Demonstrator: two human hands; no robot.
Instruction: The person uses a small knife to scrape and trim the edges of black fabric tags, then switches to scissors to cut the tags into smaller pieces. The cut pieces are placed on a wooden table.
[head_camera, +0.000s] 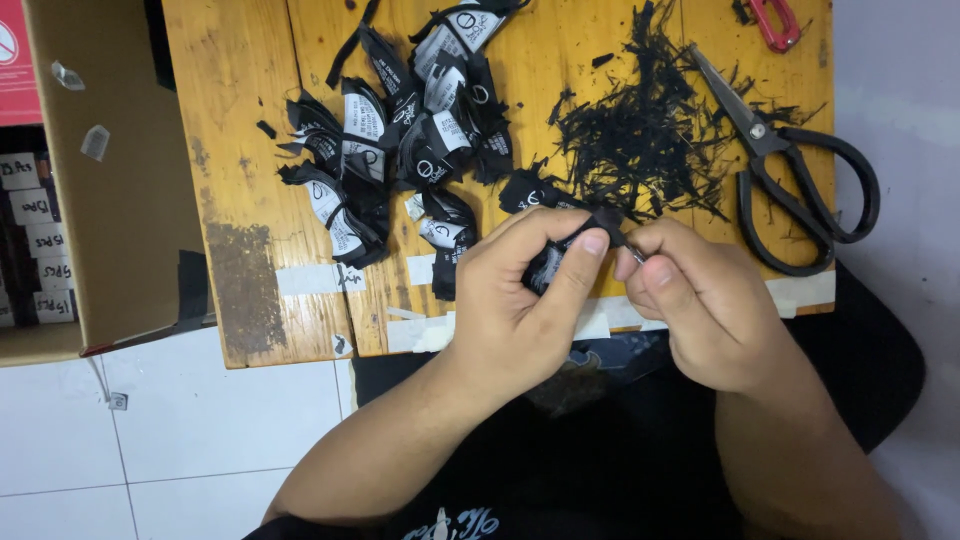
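Here, black label (548, 262) pinched between left hand (520, 300), right hand (700, 310).

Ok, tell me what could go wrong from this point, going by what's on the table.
1. The right hand pinches a small metal tool whose tip sits beside the left hand's thumb on the black label; a slip could nick it.
2. The large black scissors lie next to the right hand and could be knocked off the wooden table.
3. The black thread scraps lie close to the pile of labels and may mix in.
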